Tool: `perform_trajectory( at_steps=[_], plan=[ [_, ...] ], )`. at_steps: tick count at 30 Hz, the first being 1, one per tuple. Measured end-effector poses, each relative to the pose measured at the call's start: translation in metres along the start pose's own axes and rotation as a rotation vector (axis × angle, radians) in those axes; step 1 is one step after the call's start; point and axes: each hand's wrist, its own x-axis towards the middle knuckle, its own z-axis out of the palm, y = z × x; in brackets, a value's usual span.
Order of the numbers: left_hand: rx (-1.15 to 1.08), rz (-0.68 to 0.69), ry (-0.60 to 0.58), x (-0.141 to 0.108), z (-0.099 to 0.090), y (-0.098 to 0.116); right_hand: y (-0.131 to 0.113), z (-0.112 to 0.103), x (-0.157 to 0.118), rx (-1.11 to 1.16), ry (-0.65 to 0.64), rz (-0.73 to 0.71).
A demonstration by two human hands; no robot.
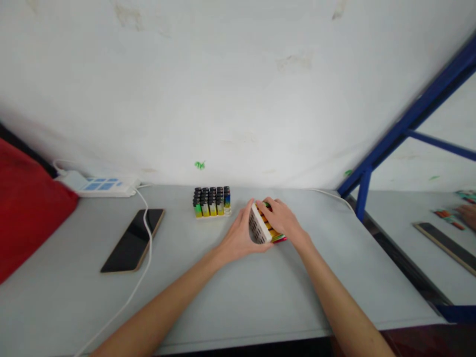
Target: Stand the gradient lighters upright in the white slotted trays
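My left hand (241, 235) grips a white perforated tray (259, 225) by its two ends, with the tray tilted up on its side and its holed base facing left. Yellow, green and red lighters (274, 233) show on the tray's right side. Over them lies my right hand (280, 216), its fingers curled against the lighters. To the left, a second group of lighters with black tops (211, 201) stands upright in rows in a pale holder (210, 217) on the grey table (238, 307).
A black phone (132, 243) with a white cable (148, 248) across it lies at the left. Behind it is a power strip (106, 187), beside red cloth (28, 208). Blue metal bars (394, 134) rise at the right; beyond them are another phone (446, 245) and a person's hand.
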Motion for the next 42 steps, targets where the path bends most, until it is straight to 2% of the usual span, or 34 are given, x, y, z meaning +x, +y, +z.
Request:
perform_trajectory(
  at_steps=[5,8,12,19,24,29,34,42],
  plan=[
    [0.030,-0.009,0.012,0.001,-0.002,0.000,0.019,-0.006,0.008,0.013,0.006,-0.042],
    [0.038,-0.009,-0.006,0.000,-0.002,0.000,0.027,-0.008,0.009,0.082,0.017,-0.090],
    [0.045,0.003,-0.015,-0.001,-0.003,0.001,0.034,-0.008,0.006,0.228,0.047,-0.086],
    [0.065,0.016,0.007,-0.003,-0.005,0.004,0.058,-0.003,0.006,0.334,0.219,-0.016],
    [0.081,0.018,0.014,-0.006,-0.008,0.003,0.075,-0.002,0.007,0.244,0.283,0.072],
    [0.108,0.012,0.035,-0.009,-0.013,-0.006,0.081,0.001,0.009,0.065,0.296,0.085],
    [0.110,0.008,0.016,-0.009,-0.016,-0.007,0.078,0.010,0.009,-0.058,0.295,-0.013],
    [0.107,0.004,0.015,-0.009,-0.019,-0.002,0.076,0.023,0.006,-0.005,0.326,-0.148]
  ],
)
